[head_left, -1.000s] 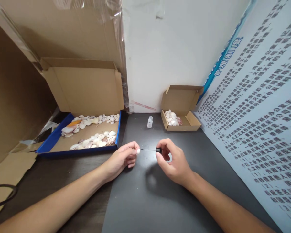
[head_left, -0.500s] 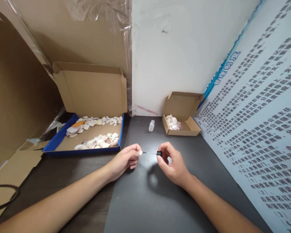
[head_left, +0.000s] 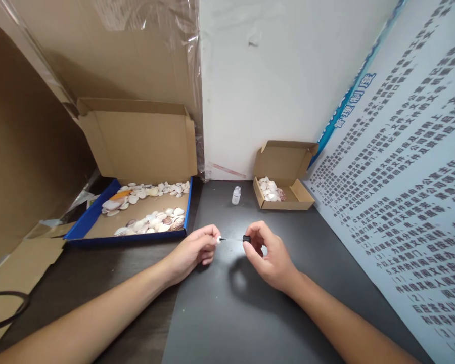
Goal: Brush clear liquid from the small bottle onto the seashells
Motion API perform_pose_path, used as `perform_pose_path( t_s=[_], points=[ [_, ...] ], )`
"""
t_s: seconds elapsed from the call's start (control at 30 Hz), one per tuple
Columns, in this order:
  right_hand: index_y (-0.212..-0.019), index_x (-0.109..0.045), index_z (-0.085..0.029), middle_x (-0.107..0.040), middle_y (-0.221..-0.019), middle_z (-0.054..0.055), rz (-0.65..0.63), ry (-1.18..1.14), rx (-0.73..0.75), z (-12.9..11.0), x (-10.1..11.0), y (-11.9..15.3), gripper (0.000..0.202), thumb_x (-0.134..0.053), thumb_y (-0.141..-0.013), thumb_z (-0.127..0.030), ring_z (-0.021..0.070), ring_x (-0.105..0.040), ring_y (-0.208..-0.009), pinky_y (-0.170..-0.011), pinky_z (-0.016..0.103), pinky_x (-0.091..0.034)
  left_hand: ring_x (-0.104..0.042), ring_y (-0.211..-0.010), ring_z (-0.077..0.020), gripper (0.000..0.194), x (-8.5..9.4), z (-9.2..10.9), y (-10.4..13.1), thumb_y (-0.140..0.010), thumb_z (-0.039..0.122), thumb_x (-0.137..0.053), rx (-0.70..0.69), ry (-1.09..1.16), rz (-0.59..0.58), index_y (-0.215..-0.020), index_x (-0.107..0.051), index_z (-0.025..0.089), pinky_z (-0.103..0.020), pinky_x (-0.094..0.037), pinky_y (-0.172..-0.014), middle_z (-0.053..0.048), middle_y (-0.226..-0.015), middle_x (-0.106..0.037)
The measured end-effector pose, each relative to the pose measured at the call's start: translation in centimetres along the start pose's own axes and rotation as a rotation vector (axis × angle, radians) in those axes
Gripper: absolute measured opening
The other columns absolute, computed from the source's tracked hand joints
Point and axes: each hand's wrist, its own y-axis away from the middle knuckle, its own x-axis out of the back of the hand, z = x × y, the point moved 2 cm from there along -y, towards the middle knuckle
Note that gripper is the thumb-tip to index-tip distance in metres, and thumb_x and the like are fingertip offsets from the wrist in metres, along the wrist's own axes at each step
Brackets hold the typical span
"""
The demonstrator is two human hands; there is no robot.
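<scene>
Between its fingertips my left hand (head_left: 197, 247) pinches a small white shell (head_left: 219, 239). My right hand (head_left: 267, 255) grips the black cap (head_left: 246, 238) of a thin brush, whose dark tip (head_left: 223, 239) points left and meets the shell. Both hands are above the dark grey mat (head_left: 227, 313). Beyond them a small clear bottle (head_left: 236, 195) stands upright without a cap.
At the left, a blue-edged cardboard box (head_left: 127, 239) with its lid raised holds many shells (head_left: 155, 221). A smaller open cardboard box (head_left: 288, 205) with white shells (head_left: 270, 190) stands at the back right. A printed board (head_left: 402, 177) rises along the right.
The brush and my right hand have shifted slightly left. Its dark tip, beside the shell before, now overlaps the shell's edge. The view has moved a little.
</scene>
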Motion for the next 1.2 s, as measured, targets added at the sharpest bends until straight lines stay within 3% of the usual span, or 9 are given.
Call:
perform_pose_path(
  t_s=[0.47,1.2],
  points=[
    [-0.088,-0.043,-0.024,-0.04,-0.06,-0.009,0.021,-0.02,0.017,-0.06,-0.34,0.19,0.015,-0.055,-0.083,-0.018,0.0103,-0.042,-0.048,-0.047,0.022,-0.036,-0.021,-0.047,-0.0067,0.012,-0.23,-0.05,0.15,-0.077,0.022,-0.059,-0.016,-0.024,-0.01,-0.076,-0.048,0.019,-0.02,-0.021,-0.049,0.01,-0.054,-0.026],
    [-0.089,-0.044,-0.023,-0.044,-0.061,-0.008,-0.002,-0.017,-0.01,-0.28,0.1,0.24,0.01,-0.051,-0.084,-0.02,0.0119,-0.046,-0.052,-0.05,0.023,-0.037,-0.021,-0.049,-0.0072,0.008,-0.13,-0.02,0.04,-0.078,0.018,-0.056,-0.01,-0.058,-0.018,-0.076,-0.047,0.019,-0.021,-0.021,-0.05,0.009,-0.055,-0.026]
  ],
)
